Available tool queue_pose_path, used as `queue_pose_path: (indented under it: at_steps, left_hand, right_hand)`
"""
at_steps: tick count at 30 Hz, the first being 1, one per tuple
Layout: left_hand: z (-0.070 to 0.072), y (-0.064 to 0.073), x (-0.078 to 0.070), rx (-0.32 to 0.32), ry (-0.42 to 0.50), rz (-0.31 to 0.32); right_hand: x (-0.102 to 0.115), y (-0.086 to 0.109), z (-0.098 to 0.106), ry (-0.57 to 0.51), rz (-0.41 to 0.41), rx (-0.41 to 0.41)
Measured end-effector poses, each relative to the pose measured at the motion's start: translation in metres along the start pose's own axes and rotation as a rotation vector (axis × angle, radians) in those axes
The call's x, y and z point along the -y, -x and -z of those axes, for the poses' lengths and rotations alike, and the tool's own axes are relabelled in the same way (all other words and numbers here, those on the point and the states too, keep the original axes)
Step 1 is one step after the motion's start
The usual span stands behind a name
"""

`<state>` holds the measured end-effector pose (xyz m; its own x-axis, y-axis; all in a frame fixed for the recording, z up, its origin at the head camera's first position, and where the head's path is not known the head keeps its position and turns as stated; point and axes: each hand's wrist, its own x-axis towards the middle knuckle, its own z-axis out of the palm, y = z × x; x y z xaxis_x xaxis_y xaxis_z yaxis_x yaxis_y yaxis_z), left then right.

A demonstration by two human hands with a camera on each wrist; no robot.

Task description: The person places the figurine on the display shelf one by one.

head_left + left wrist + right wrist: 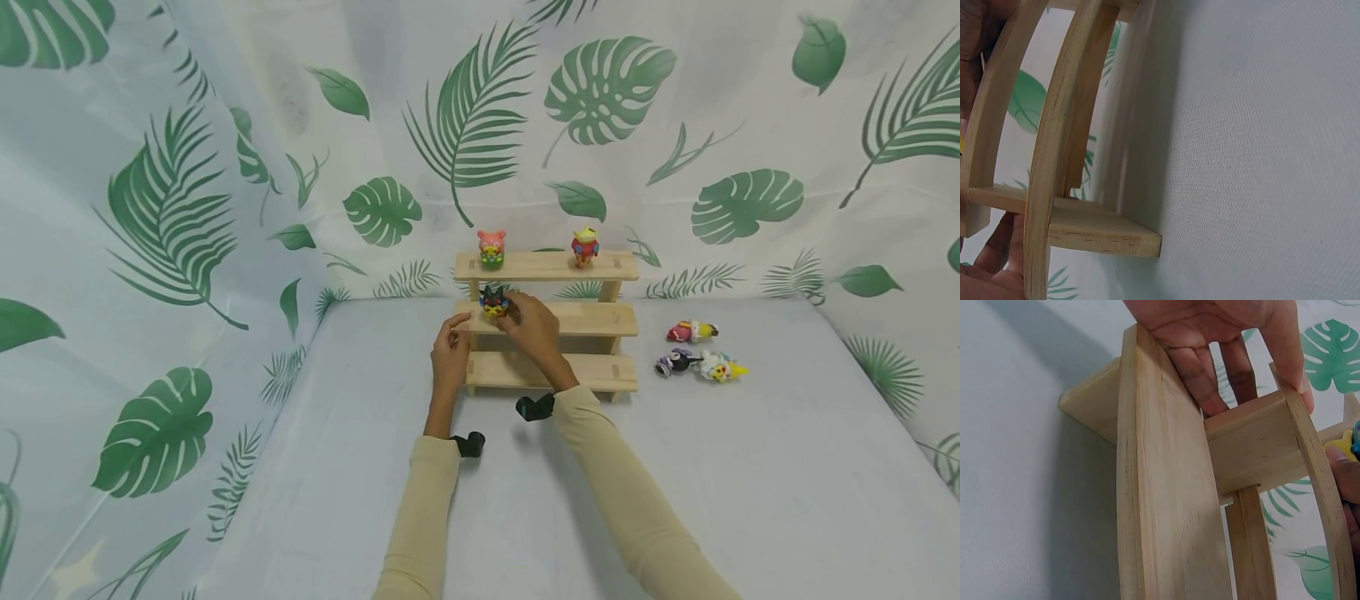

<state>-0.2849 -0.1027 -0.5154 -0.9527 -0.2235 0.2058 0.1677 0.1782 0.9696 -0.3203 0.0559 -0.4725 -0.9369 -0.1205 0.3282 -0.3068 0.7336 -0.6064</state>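
Note:
A three-tier wooden display shelf (555,367) stands against the back backdrop. My right hand (536,328) pinches a small figurine with dark pointed ears and a yellow face (493,303) at the left end of the middle tier. In the right wrist view, that figurine's yellow and blue edge (1355,442) shows by the right fingers. My left hand (450,360) is at the shelf's left side; the right wrist view shows its fingers holding the middle tier's end and side support. On the top tier stand a pink-eared figurine (492,249) and a red figurine with a yellow-green top (584,247).
Right of the shelf, several figurines lie on the white tabletop (750,467): a red and yellow one (692,331), a black and purple one (675,362) and a white and yellow one (720,367). Leaf-printed cloth (480,50) walls the back and sides.

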Motion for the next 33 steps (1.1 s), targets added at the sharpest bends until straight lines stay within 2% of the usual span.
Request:
queue_pose_path:
  at_steps: [9,33]
  left_hand:
    - [-0.0012,-0.0022,0.0,-0.007,-0.023,0.009]
    - [-0.0001,0.0008,-0.0017,0.003,0.002,0.008]
  right_hand:
    - [-0.0006,0.0008,0.002,-0.004,0.001,0.001]
    - [0.0036,0.0023,0.004,0.01,-0.063,0.015]
